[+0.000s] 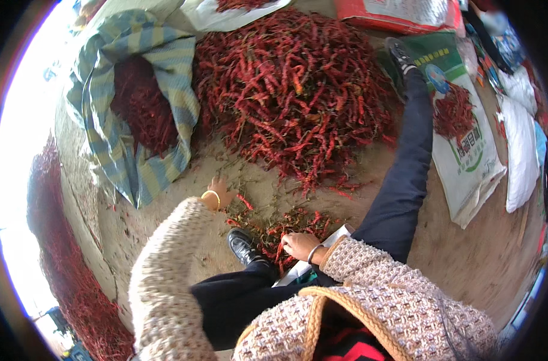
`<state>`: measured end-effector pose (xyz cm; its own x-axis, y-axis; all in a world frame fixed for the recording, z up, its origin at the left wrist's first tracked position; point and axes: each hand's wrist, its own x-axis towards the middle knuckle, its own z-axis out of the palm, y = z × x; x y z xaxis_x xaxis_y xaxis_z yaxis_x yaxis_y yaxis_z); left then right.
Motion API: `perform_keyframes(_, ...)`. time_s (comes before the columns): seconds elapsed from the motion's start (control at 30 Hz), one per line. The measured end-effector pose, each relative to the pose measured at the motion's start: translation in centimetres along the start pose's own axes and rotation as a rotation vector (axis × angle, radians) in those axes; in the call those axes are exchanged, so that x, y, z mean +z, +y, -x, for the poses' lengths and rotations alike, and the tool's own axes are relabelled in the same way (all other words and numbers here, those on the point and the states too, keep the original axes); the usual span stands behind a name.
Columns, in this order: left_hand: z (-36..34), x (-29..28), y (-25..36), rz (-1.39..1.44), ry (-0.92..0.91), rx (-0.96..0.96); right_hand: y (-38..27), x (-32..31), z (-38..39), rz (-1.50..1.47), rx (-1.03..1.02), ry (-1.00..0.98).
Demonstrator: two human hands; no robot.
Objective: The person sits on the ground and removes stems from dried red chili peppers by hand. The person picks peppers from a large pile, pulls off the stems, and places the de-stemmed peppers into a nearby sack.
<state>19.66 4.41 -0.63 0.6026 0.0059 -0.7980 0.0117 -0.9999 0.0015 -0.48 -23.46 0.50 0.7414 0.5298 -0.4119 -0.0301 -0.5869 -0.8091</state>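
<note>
Right, here we are above the floor (460, 259), and the left hand (221, 191) is out over it, fingers looking loosely spread, nothing visible in them, one red chilli (245, 201) lying just beside. The right hand (299, 245) is down at the small pile (271, 237) between the legs, fingers curled in over the chillies; whether they're pinching one, I cannot tell from here.

And how far along? A long way from through, I'd judge! Look at that heap (298, 96) up front: big, tangled, spilling toward the small pile, with stalks and bits strewn between. That's the bulk of what looks left, and the small pile looks like the part in hand.

Over on the left, the striped sack (138, 180) gapes open with a good load of chillies inside, and beyond it runs a long bank (75, 283) of more. On the right, a bunch (454, 114) rests on the flat sack (466, 192). Which of those are finished, I couldn't say.
</note>
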Motion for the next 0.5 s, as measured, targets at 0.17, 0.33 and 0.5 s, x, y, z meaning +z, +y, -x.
perform_keyframes(0.17,1.8,9.8,4.5,0.136,0.323,-0.177,-0.2,-2.8,1.3,0.075,0.09,-0.023)
perform_keyframes(0.33,9.3,14.6,13.6,0.122,0.007,-0.175,1.2,-4.9,1.7,0.173,0.065,0.19)
perform_keyframes(0.5,14.2,15.1,17.0,-0.111,-0.313,0.041,6.3,-11.3,-0.4,0.372,0.132,0.406)
